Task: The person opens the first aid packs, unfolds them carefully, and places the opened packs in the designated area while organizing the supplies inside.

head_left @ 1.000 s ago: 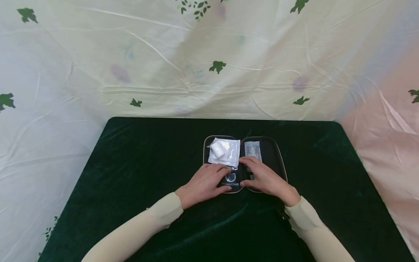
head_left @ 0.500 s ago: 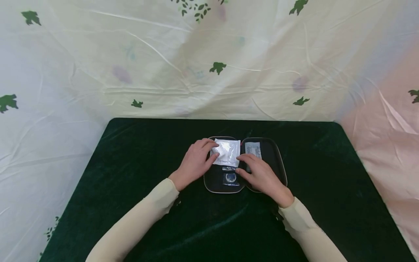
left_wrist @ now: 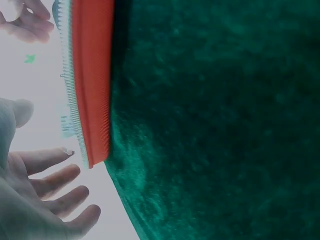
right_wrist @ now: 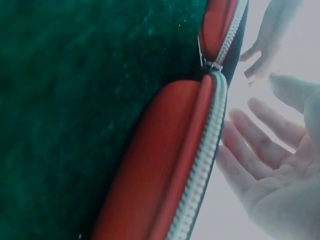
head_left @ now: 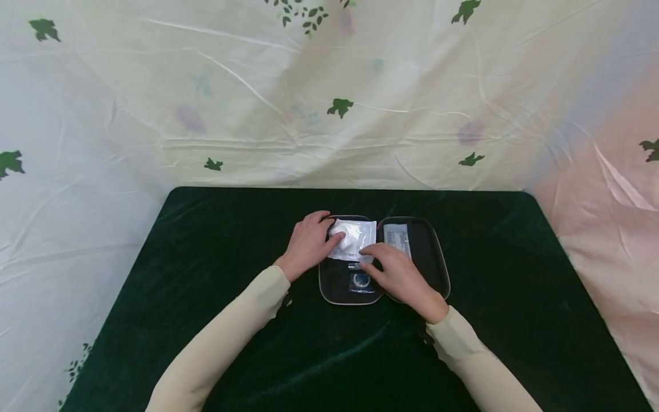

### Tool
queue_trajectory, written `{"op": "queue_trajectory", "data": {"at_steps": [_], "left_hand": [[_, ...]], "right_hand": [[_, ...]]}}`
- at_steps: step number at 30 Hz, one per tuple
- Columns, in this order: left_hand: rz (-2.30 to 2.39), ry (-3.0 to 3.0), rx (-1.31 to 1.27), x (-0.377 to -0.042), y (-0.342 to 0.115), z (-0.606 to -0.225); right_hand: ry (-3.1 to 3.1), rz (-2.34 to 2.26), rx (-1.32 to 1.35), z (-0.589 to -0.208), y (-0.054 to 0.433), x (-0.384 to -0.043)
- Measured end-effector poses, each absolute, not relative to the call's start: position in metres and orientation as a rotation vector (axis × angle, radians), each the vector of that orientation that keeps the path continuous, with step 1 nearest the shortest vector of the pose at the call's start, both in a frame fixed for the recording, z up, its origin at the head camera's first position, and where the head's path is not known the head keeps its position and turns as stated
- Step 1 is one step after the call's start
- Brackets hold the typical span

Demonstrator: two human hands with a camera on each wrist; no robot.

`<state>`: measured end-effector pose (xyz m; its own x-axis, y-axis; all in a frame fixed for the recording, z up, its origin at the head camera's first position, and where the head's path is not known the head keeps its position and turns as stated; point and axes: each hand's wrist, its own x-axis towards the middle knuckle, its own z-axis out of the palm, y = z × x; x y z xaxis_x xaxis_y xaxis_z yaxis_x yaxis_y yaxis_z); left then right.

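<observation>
A zip case (head_left: 329, 290) lies open like a book, black inside, with red outer walls (right_wrist: 155, 165) and a white zip (right_wrist: 202, 165). In its left half is a shiny white square packet (head_left: 360, 233), with a white wrapped bundle (head_left: 341, 240) on it, partly covered by my left thumb. My left hand (head_left: 307, 239) reaches over that half's far left edge, fingers relaxed and spread in the left wrist view. At the packet's near right corner are the fingertips of my right hand (head_left: 399, 272). Its fingers are loosely bent, thumb apart, in the right wrist view.
Nearer in the left half lies a small clear packet with a pale ring shape (head_left: 362, 281). The right half holds a narrow printed sachet (head_left: 396, 236), partly behind my right hand. Dark green cloth (head_left: 231, 246) covers the table; patterned fabric (head_left: 257, 114) hangs behind.
My left hand has moved from the case's near left part up to the far left edge, beside the white packet. My right hand has shifted left, to the packet's near right corner.
</observation>
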<state>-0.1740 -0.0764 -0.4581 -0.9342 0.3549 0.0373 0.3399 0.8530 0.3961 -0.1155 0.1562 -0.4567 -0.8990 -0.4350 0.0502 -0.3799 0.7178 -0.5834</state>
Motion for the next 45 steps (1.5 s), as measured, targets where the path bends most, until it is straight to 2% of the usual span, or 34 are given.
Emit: {"op": "queue_trajectory", "data": {"at_steps": [11,22,45], "left_hand": [[0.788,2.973,0.633,-0.173,-0.078,-0.461],[1.16,2.823,0.632,-0.155,-0.084,-0.455],[1.212,2.758,0.747,-0.142,-0.097,-0.463]], "right_hand": [[2.785,-0.804,-0.754,-0.456,0.145,-0.116],[2.772,-0.73,-0.803,-0.456,0.143,-0.116],[2.798,-0.739,-0.827,-0.457,0.139,-0.117]]}}
